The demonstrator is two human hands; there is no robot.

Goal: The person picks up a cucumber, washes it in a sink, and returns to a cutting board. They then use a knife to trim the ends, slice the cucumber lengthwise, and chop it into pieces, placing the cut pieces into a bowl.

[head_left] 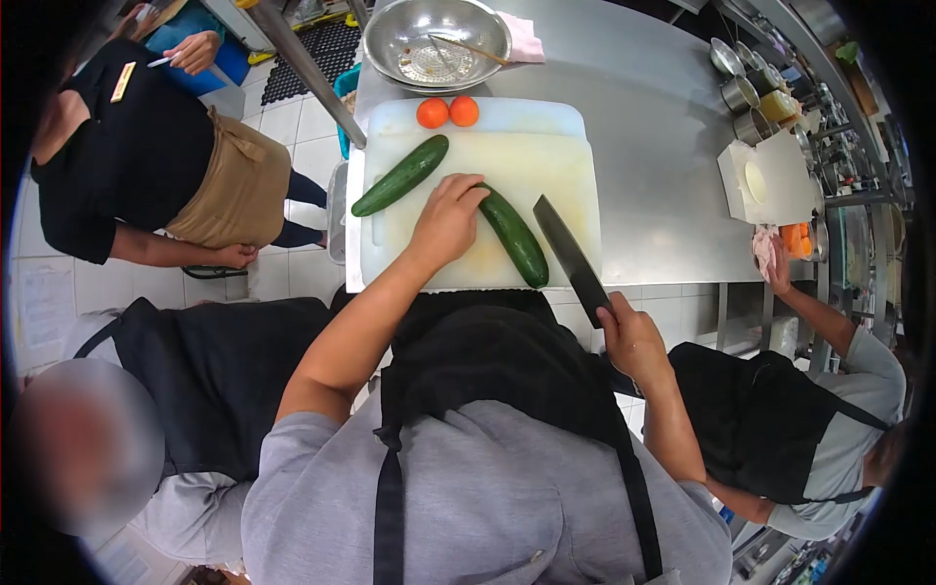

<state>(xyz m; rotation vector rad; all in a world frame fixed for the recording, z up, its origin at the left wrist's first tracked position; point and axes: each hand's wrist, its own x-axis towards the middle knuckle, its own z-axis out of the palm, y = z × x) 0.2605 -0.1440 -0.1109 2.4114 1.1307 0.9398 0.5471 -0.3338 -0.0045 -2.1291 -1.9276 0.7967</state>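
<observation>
My left hand (451,216) has its fingers closed on the upper end of a green cucumber (514,236), which lies aslant on the white cutting board (385,261). In my right hand (634,336) is the handle of a kitchen knife (569,252). Its broad blade points up and left, to the right of the cucumber and apart from it. A second cucumber (401,176) rests at the board's left side, beyond my left hand. Two tomatoes, a left one (433,113) and a right one (464,111), sit together at the far edge.
Behind the board stands a metal bowl (390,44) with a thin stick in it, beside a pink cloth (522,39). A white box (770,180) and several metal pots line the right side of the steel table (653,156). Three other people stand close by, left and right.
</observation>
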